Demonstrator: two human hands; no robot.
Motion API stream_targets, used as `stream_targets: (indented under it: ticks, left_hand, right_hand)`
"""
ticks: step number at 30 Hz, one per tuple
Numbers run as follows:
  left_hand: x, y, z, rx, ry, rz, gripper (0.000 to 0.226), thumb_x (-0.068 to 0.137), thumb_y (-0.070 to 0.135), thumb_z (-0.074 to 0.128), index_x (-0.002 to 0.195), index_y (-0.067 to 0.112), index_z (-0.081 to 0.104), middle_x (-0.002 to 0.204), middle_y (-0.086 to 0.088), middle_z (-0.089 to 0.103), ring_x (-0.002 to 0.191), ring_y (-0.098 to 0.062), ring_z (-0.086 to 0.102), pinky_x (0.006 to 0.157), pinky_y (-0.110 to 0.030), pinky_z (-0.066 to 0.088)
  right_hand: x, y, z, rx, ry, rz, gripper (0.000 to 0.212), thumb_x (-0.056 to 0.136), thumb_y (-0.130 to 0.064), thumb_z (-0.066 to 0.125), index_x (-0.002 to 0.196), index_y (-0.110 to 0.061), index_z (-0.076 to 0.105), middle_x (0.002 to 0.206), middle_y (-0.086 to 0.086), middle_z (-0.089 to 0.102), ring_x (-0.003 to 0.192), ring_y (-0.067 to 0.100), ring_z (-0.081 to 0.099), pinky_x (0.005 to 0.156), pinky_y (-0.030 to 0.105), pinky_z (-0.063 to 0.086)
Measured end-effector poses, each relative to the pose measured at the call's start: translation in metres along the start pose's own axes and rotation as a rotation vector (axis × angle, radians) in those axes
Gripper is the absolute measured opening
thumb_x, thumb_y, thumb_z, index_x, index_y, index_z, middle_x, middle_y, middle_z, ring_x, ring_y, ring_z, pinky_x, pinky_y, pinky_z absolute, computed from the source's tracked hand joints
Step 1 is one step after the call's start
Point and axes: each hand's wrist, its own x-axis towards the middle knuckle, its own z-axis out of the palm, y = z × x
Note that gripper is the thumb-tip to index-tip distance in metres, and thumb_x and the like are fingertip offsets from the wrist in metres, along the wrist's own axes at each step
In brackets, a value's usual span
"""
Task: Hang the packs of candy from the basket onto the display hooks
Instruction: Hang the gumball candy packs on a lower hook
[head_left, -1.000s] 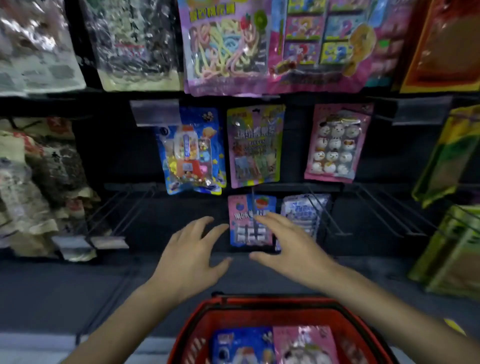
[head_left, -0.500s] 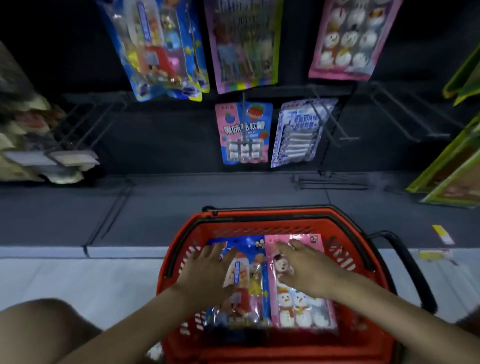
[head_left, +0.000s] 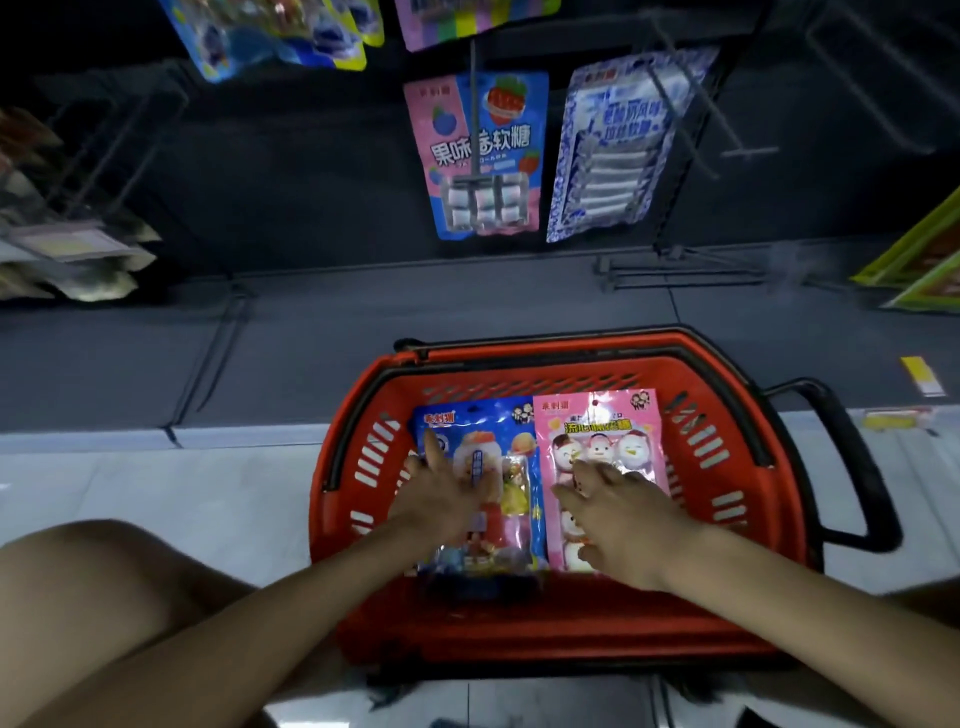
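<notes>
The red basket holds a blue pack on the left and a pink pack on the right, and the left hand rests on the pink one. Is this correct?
Not quite. The head view shows the left hand resting on the blue pack; the pink pack is under the right hand. The packs do lie so in the red basket.

Blue candy pack (head_left: 485, 421) and pink candy pack (head_left: 597, 415) flat, side by side in red basket (head_left: 519, 376).
</notes>
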Motion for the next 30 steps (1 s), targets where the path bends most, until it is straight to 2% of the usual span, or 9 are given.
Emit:
stream_targets:
  ticks: [3, 5, 9, 15, 18, 20, 22, 26, 30]
  left_hand:
    - [0.006, 0.000, -0.001, -0.153, -0.066, -0.143, 0.125, 0.088, 0.065, 0.070, 0.162, 0.011, -0.015, 0.161, -0.019, 0.038, 0.138, -0.040, 0.050, 0.109, -0.038, 0.044]
    - [0.011, -0.002, 0.000, -0.275, -0.087, -0.188, 0.126, 0.087, 0.057, 0.076, 0.162, 0.006, -0.013, 0.157, -0.014, 0.049, 0.135, -0.035, 0.055, 0.110, -0.040, 0.048]
    - [0.017, -0.004, 0.008, -0.374, 0.004, -0.269, 0.116, 0.078, 0.051, 0.087, 0.155, 0.006, 0.013, 0.146, -0.015, 0.056, 0.124, -0.034, 0.062, 0.104, -0.044, 0.054]
    - [0.005, 0.009, -0.004, -0.653, 0.068, -0.342, 0.059, 0.068, 0.027, 0.098, 0.114, 0.005, 0.069, 0.118, -0.012, 0.076, 0.101, -0.027, 0.071, 0.096, -0.038, 0.056]
    - [-0.006, 0.017, -0.011, -0.727, 0.000, -0.303, 0.076, 0.065, 0.028, 0.098, 0.128, 0.003, 0.064, 0.130, -0.008, 0.070, 0.125, -0.030, 0.065, 0.111, -0.042, 0.047]
    - [-0.012, 0.018, -0.017, -0.750, -0.011, -0.238, 0.069, 0.063, 0.025, 0.099, 0.122, 0.008, 0.069, 0.118, -0.006, 0.077, 0.116, -0.028, 0.070, 0.111, -0.046, 0.048]
    - [-0.017, 0.018, -0.021, -0.770, -0.027, -0.167, 0.057, 0.066, 0.014, 0.097, 0.117, 0.011, 0.072, 0.107, -0.006, 0.080, 0.103, -0.027, 0.076, 0.103, -0.049, 0.055]
    - [-0.025, 0.023, -0.037, -0.765, 0.031, -0.023, 0.044, 0.074, 0.003, 0.091, 0.111, 0.014, 0.070, 0.101, -0.004, 0.081, 0.085, -0.017, 0.079, 0.068, -0.027, 0.061]
    - [-0.039, 0.038, -0.065, -0.788, 0.052, 0.097, 0.050, 0.073, 0.008, 0.093, 0.116, 0.015, 0.068, 0.101, -0.002, 0.081, 0.087, -0.019, 0.079, 0.071, -0.033, 0.064]
  right_hand:
    - [-0.001, 0.002, -0.001, -0.035, 0.026, 0.006, 0.076, 0.101, -0.040, 0.057, 0.163, -0.019, 0.018, 0.169, 0.017, 0.013, 0.154, 0.037, 0.019, 0.122, 0.045, 0.027]
    - [-0.001, 0.004, -0.002, -0.051, 0.038, 0.008, 0.076, 0.102, -0.039, 0.057, 0.163, -0.018, 0.017, 0.169, 0.017, 0.012, 0.155, 0.037, 0.018, 0.122, 0.045, 0.026]
    - [0.000, 0.006, -0.001, -0.052, 0.045, 0.009, 0.076, 0.103, -0.041, 0.057, 0.163, -0.017, 0.018, 0.168, 0.017, 0.015, 0.155, 0.037, 0.019, 0.122, 0.045, 0.025]
    - [-0.004, 0.006, -0.003, -0.067, 0.046, 0.021, 0.068, 0.102, -0.043, 0.056, 0.158, -0.016, 0.028, 0.161, 0.016, 0.029, 0.147, 0.037, 0.033, 0.116, 0.044, 0.032]
    - [-0.007, 0.007, -0.003, -0.082, 0.040, 0.036, 0.060, 0.102, -0.039, 0.057, 0.153, -0.017, 0.036, 0.159, 0.017, 0.031, 0.142, 0.037, 0.040, 0.113, 0.045, 0.036]
    - [-0.009, 0.008, -0.002, -0.094, 0.037, 0.045, 0.057, 0.102, -0.036, 0.057, 0.153, -0.017, 0.038, 0.160, 0.019, 0.031, 0.141, 0.037, 0.042, 0.112, 0.045, 0.037]
    - [-0.012, 0.008, -0.003, -0.099, 0.027, 0.048, 0.056, 0.102, -0.031, 0.057, 0.153, -0.017, 0.039, 0.160, 0.019, 0.030, 0.140, 0.037, 0.044, 0.113, 0.045, 0.039]
    - [-0.014, 0.008, -0.004, -0.094, 0.012, 0.042, 0.054, 0.099, -0.025, 0.059, 0.151, -0.017, 0.044, 0.158, 0.018, 0.033, 0.136, 0.038, 0.049, 0.111, 0.046, 0.044]
    - [-0.015, 0.011, -0.012, 0.018, -0.006, 0.025, 0.052, 0.098, -0.034, 0.063, 0.146, -0.021, 0.050, 0.151, 0.011, 0.043, 0.131, 0.036, 0.054, 0.105, 0.043, 0.049]
